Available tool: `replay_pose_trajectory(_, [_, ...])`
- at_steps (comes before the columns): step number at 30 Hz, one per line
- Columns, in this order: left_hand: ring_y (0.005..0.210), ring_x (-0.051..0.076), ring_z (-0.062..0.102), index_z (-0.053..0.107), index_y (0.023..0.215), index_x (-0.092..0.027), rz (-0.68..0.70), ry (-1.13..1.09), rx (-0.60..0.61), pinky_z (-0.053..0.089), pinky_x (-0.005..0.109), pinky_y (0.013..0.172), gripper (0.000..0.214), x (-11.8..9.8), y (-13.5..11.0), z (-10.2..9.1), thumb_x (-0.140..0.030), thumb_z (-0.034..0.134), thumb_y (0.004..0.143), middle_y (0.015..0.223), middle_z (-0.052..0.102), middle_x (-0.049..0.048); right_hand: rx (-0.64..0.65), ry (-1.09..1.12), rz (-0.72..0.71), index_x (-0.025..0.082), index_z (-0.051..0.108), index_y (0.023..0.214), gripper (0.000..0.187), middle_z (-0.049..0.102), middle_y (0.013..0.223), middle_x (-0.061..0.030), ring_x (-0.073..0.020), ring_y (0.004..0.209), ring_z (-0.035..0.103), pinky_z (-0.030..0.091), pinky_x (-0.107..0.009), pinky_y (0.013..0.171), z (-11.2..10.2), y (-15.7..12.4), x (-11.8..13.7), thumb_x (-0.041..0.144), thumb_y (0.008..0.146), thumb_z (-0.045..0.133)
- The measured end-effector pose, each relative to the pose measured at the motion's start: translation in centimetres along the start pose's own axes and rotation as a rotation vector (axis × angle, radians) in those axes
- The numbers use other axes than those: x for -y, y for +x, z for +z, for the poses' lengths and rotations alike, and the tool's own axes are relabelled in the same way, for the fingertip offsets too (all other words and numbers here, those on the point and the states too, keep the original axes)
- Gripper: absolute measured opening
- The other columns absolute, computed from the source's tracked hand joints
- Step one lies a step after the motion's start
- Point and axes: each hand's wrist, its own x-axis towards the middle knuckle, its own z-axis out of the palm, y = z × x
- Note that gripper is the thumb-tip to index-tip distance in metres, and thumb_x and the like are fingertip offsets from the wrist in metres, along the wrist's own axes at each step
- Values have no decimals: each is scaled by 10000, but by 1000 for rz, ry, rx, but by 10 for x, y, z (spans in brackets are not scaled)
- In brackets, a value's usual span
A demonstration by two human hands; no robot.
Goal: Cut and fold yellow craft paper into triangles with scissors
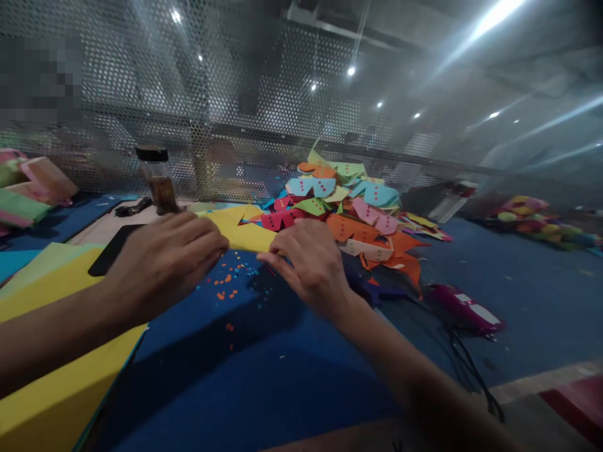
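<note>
A strip of yellow paper stretches between my two hands above the blue tabletop. My left hand is closed on its left end, the fingertips partly hidden behind the knuckles. At the right end, my right hand pinches the paper between thumb and fingers. Small orange and blue paper scraps lie scattered on the table below the strip. Just behind my right hand rises a heap of cut and folded coloured paper pieces, many with rows of small square holes.
Large yellow sheets lie at the left, with a black phone-like slab on them. A lidded jar of brown liquid stands behind. A magenta device with a dark cable is at the right. Perforated metal panels rise at the back.
</note>
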Motion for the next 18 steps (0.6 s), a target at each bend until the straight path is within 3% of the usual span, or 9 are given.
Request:
replay_pose_trajectory(2, [786, 200, 616, 699, 901, -233, 207, 116, 96, 464, 337, 743, 291, 9, -13, 20, -246, 429, 1010, 837, 688, 22, 88, 27, -59, 193, 646, 900, 245, 665, 902, -76, -228, 918, 562, 385, -415, 959, 19, -11, -1, 359, 1023, 514])
replay_pose_trajectory(5, [769, 203, 624, 694, 937, -229, 278, 94, 163, 466, 333, 696, 260, 19, -40, 50, -170, 446, 994, 855, 698, 48, 241, 94, -132, 171, 656, 967, 183, 679, 943, -69, -207, 926, 578, 382, -395, 966, 44, -27, -2, 330, 1002, 572])
replay_pose_trajectory(10, [784, 196, 648, 694, 982, -250, 189, -24, 194, 497, 332, 708, 240, 27, -73, 75, -200, 460, 1007, 905, 715, 44, 461, 287, -34, 195, 651, 945, 155, 681, 991, -36, -175, 951, 592, 414, -315, 849, 57, -35, -4, 350, 956, 652])
replay_pose_trajectory(18, [843, 191, 704, 703, 1066, -320, 90, -148, 165, 563, 319, 712, 207, 39, -81, 79, -282, 509, 1005, 977, 760, -6, 490, 447, 80, 204, 649, 934, 124, 673, 962, 2, -152, 955, 585, 400, -321, 880, 63, -37, -8, 324, 965, 649])
